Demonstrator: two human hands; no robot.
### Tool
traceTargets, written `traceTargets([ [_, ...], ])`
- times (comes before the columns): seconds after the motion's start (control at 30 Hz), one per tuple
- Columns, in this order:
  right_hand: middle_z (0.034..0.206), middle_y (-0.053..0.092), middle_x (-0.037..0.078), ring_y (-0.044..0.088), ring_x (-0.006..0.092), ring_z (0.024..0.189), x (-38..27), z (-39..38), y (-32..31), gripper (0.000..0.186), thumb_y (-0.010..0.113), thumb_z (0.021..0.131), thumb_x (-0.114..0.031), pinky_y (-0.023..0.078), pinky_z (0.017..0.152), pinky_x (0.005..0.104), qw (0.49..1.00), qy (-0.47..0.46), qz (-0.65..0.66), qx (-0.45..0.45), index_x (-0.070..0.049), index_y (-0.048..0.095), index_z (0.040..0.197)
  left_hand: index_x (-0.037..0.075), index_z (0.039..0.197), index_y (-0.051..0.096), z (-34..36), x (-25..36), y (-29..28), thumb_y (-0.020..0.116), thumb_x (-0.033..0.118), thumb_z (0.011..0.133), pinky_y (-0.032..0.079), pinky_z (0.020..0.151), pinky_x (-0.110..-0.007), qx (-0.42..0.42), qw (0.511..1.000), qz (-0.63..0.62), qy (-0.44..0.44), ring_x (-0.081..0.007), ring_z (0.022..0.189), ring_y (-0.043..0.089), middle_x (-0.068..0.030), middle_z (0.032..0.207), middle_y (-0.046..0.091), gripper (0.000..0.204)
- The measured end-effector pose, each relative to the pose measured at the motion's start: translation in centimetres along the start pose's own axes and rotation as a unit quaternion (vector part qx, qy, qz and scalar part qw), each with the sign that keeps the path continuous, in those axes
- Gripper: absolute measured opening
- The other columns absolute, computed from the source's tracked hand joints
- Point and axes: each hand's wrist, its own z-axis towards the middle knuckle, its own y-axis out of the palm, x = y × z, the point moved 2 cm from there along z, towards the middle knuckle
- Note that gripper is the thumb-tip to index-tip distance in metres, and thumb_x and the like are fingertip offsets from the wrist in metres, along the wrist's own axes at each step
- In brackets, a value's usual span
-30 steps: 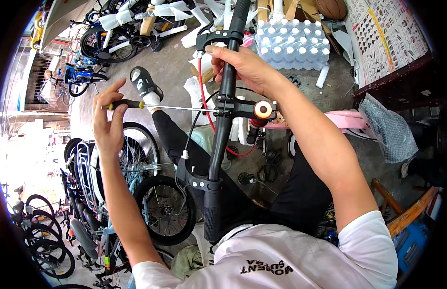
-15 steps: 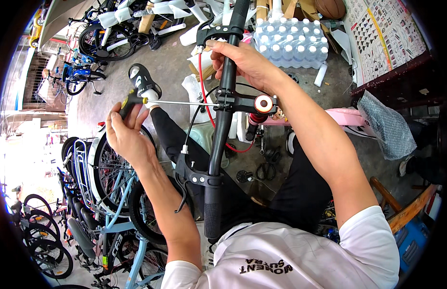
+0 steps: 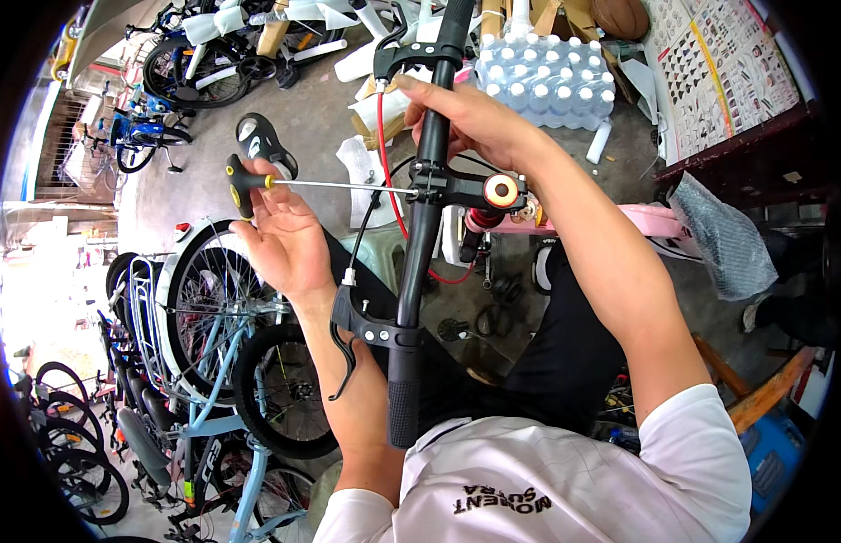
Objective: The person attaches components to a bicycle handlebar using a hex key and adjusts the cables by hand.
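A black handlebar (image 3: 424, 204) runs up the middle of the view, clamped by a black stem (image 3: 461, 191). My right hand (image 3: 470, 118) wraps round its upper part, thumb by the brake lever clamp. My left hand (image 3: 289, 235) has its palm turned up, fingers and thumb at the black-and-yellow handle of a T-handle hex key (image 3: 334, 185). The key's long shaft reaches the stem's front clamp; its tip is hard to see. Nearer me are a black grip (image 3: 402, 398) and a brake lever (image 3: 348, 330). A red cable (image 3: 384, 154) hangs from the far lever.
A pink frame (image 3: 620, 220) extends right of the stem, near bubble wrap (image 3: 724, 240). Wrapped water bottles (image 3: 547, 81) stand on the floor at the back. A light-blue bicycle (image 3: 223, 362) and other bicycles crowd the left. A wooden stool (image 3: 774, 389) is at right.
My left hand has shifted right and turned palm-up at the hex key, whose handle has rotated and moved slightly left. My right hand keeps its hold on the handlebar.
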Motion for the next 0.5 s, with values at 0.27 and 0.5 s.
traceTargets([
  [0.27, 0.069, 0.051, -0.005, 0.045, 0.006, 0.056, -0.1, -2.6, -0.5, 0.057, 0.07, 0.087, -0.065, 0.033, 0.052, 0.0244, 0.994, 0.043, -0.083, -0.061, -0.008, 0.065, 0.09, -0.004, 0.151, 0.038, -0.5, 0.8, 0.3, 0.043, 0.034, 0.109, 0.048, 0.112, -0.045, 0.012, 0.994, 0.099, 0.037, -0.0353, 0.14, 0.046, -0.0217, 0.152, 0.046, 0.057],
  [0.5, 0.067, 0.045, -0.01, 0.037, 0.0022, 0.057, -1.4, -4.4, 1.3, 0.048, 0.068, 0.093, -0.057, 0.027, 0.05, 0.0252, 0.991, 0.079, -0.099, -0.049, -0.01, 0.063, 0.082, -0.006, 0.144, 0.043, -0.4, 3.0, 0.7, 0.037, 0.04, 0.11, 0.054, 0.106, -0.044, 0.064, 0.963, 0.202, 0.166, -0.0378, 0.136, 0.051, -0.0255, 0.145, 0.05, 0.057],
])
